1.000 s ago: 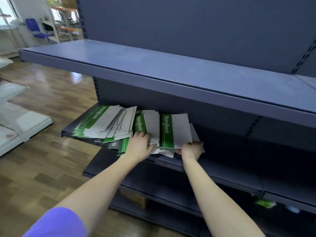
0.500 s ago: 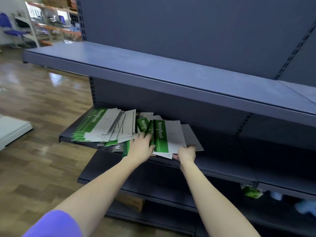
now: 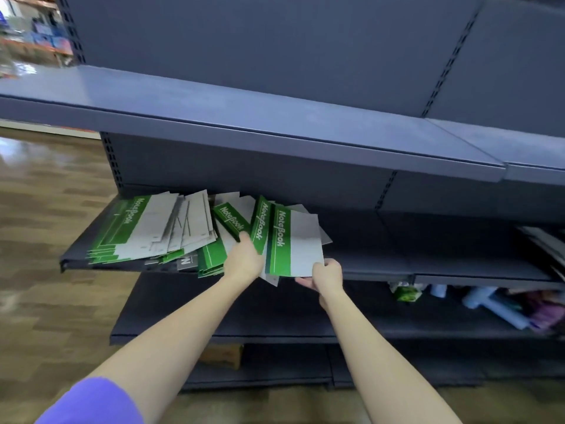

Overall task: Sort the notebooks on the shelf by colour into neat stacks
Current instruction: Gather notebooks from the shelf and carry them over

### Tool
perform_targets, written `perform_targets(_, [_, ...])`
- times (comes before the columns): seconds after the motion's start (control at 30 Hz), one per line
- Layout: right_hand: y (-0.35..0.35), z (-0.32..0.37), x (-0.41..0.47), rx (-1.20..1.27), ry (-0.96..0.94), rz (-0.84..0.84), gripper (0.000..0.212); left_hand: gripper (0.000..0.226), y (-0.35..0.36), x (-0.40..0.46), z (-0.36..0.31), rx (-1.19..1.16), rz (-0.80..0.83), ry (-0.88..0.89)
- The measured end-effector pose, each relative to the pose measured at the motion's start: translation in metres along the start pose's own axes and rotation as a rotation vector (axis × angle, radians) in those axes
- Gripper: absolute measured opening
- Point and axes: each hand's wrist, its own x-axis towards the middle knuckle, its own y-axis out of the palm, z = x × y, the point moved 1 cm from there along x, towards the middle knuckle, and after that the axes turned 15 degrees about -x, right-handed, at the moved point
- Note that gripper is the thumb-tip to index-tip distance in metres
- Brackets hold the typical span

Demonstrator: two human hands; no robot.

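A green-and-white notebook [image 3: 293,243] (marked "NoteBook") is pinched at its near corner by the fingers of the right hand [image 3: 325,275], at the front edge of the shelf [image 3: 382,264]. The scattered notebooks [image 3: 159,228] beside it are pressed by the left hand [image 3: 243,258], fingers flat.

Back panel [image 3: 275,56]: dark blue-grey metal, with slotted uprights.
Top shelf [image 3: 214,111]: blue-grey, lit from above.
Bottom shelves [image 3: 244,316]: dark, in shadow.
Floor [image 3: 46,209]: glossy brown wood-pattern planks, with a bright reflection at far left.
Box [image 3: 221,356]: brown cardboard, under the lowest shelf.
Clutter [image 3: 489,301]: blurred packets and pale items on a low shelf at right.
Far racks [image 3: 33,35]: blurred orange shelving with goods, upper left.
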Motion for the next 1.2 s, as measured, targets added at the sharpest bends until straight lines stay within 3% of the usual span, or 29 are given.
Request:
perform_targets(0.13, [-0.025, -0.019, -0.016, 0.124, 0.034, 0.173, 0.028, 0.050, 0.012, -0.016, -0.008, -0.070, 0.087, 0.024])
perform_targets(0.23, [-0.056, -0.035, -0.025, 0.146, 0.050, 0.190, 0.030, 0.050, 0.030, -0.038, -0.021, -0.144, 0.145, 0.027])
perform_targets(0.33, [-0.100, -0.052, -0.032, 0.199, 0.033, 0.062, 0.031, 0.035, 0.057, -0.057, -0.032, -0.207, 0.184, 0.029])
perform_targets(0.63, [-0.280, -0.125, -0.063, 0.233, 0.048, -0.288, 0.029, 0.020, 0.198, -0.155, -0.112, -0.288, 0.330, 0.093])
perform_targets(0.93, [-0.446, -0.202, -0.093, 0.285, 0.120, -0.476, 0.029, 0.018, 0.338, -0.244, -0.183, -0.310, 0.497, 0.152])
perform_targets(1.2, [-0.527, -0.233, -0.073, 0.355, 0.199, -0.606, 0.038, 0.020, 0.425, -0.259, -0.229, -0.293, 0.541, 0.183])
